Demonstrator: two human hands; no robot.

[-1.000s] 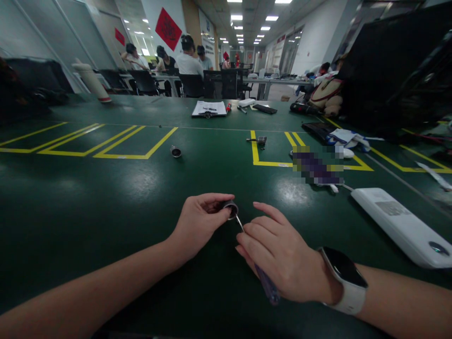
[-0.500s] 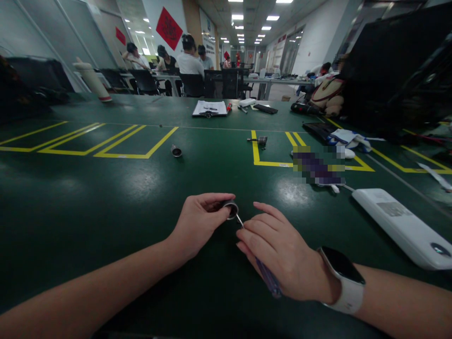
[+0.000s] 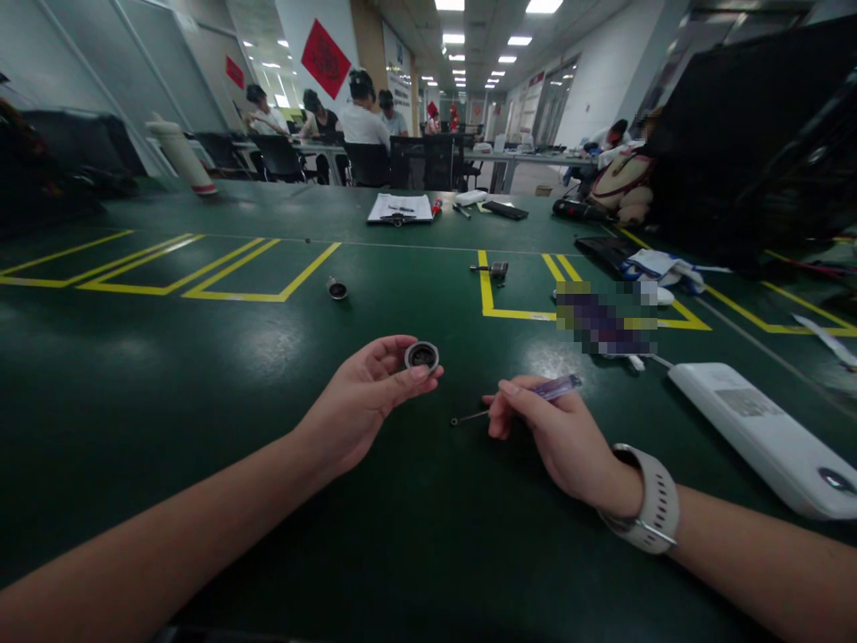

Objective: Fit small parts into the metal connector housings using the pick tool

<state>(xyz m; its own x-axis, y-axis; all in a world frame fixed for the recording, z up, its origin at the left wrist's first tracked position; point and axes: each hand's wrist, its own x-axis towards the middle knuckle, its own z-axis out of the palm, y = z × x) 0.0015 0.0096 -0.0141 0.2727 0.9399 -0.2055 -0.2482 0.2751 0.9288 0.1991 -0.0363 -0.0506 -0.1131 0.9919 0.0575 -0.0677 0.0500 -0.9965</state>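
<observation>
My left hand (image 3: 365,393) grips a round metal cup-shaped part (image 3: 421,355) between thumb and fingers, its hollow dark inside facing me. In my right hand (image 3: 545,429) is a screwdriver (image 3: 557,387) with a clear purple handle, its thin shaft pointing left. A small dark ring-like piece (image 3: 453,421) shows at the shaft's tip, below the cup; whether it is attached I cannot tell. Tip and cup are apart. Farther off on the green table (image 3: 321,545) lie another small metal cup-like part (image 3: 336,289) and a metal part with a shaft (image 3: 494,269).
To the right lie a white power bank (image 3: 756,429), a blurred-out phone (image 3: 595,321) and a cloth (image 3: 662,266). A clipboard (image 3: 400,208) with paper lies toward the back, and a bottle (image 3: 182,156) stands at far left. Yellow tape marks the table. People sit beyond.
The cup has moved up and left and turned its opening toward me. My right hand has drawn the screwdriver out of the cup and rolled over, swinging the handle up and away.
</observation>
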